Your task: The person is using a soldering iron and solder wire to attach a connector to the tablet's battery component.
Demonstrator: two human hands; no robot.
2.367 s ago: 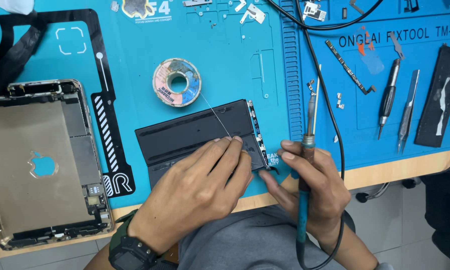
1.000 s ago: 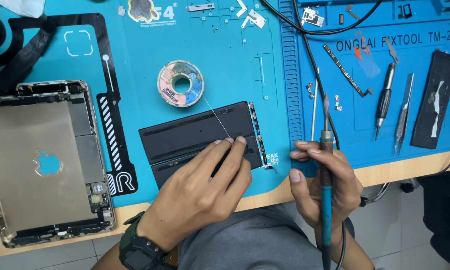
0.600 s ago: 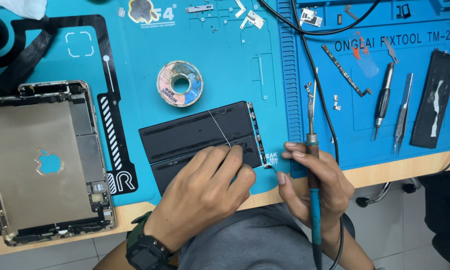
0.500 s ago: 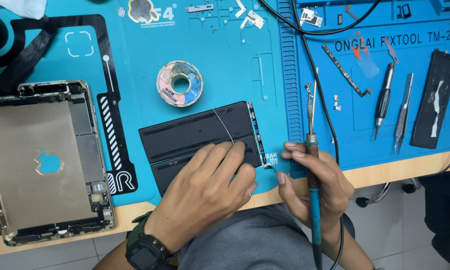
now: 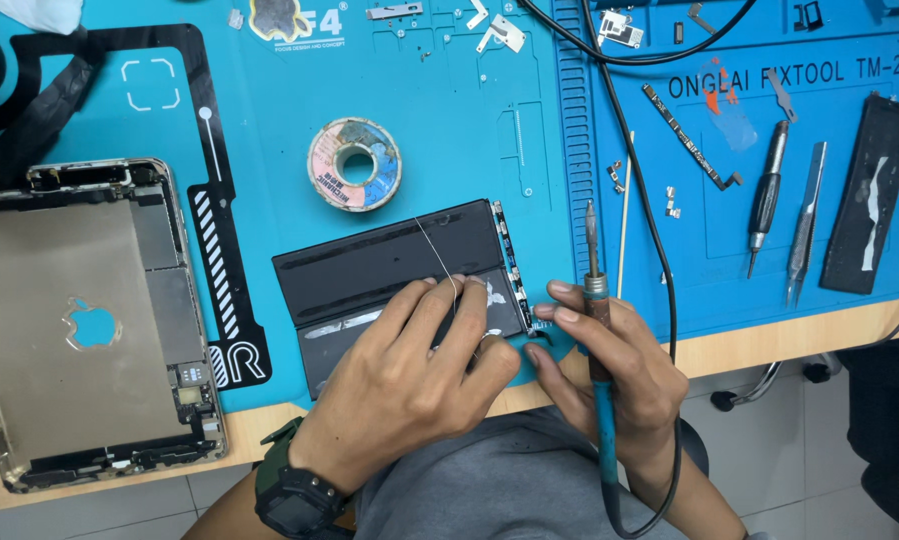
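A flat black battery pack (image 5: 389, 262) lies on the blue work mat (image 5: 449, 130) near the front edge. My left hand (image 5: 419, 370) rests on its lower right part and pinches a thin solder wire (image 5: 434, 250) that runs up across the pack. My right hand (image 5: 609, 350) grips a blue-handled soldering iron (image 5: 597, 330). Its metal tip points up and away, to the right of the pack's connector strip (image 5: 509, 262). My right fingertips touch the mat beside that strip.
A gutted silver tablet shell (image 5: 79, 320) lies at the left. A solder spool (image 5: 354, 163) sits above the pack. On the right are a screwdriver (image 5: 766, 205), tweezers (image 5: 804, 235), a black part (image 5: 869, 205), a flex strip (image 5: 689, 140) and small screws. The iron's black cable (image 5: 629, 150) crosses the mat.
My right hand swung the iron out to the right, then brought it back beside the pack's right edge. My left hand stays on the pack with the solder wire.
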